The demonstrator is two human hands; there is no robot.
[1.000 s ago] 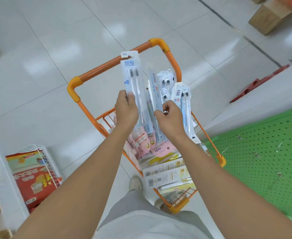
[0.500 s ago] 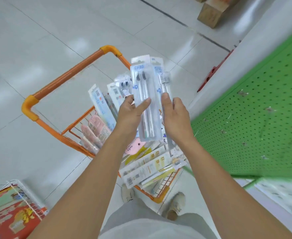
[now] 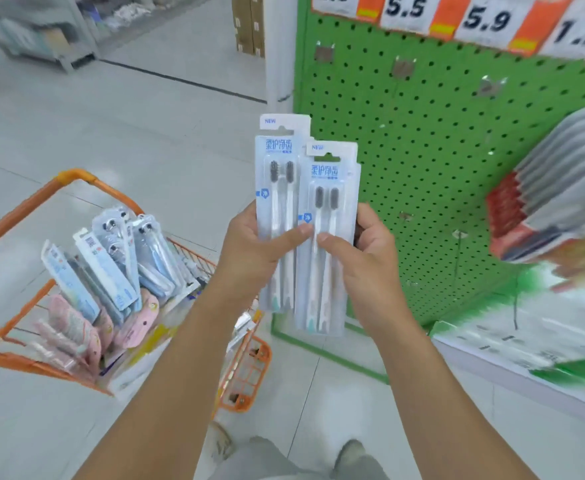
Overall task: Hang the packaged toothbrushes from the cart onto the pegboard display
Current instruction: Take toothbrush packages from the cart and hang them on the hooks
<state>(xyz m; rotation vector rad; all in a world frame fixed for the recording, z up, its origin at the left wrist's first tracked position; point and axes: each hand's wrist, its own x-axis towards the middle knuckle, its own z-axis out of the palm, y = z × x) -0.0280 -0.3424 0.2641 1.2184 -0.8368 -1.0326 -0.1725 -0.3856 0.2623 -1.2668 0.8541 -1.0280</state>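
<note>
Several packs [image 3: 118,271] in cart [image 3: 76,176], pegboard [image 3: 422,168] right.

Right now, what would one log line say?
left hand: holds clear two-brush toothbrush pack | right hand: holds matching pack | green pegboard: ahead

Blurred and cut off
Hanging packs [image 3: 557,188] at my right smear past the edge; price tags [image 3: 485,15] cropped above.
</note>
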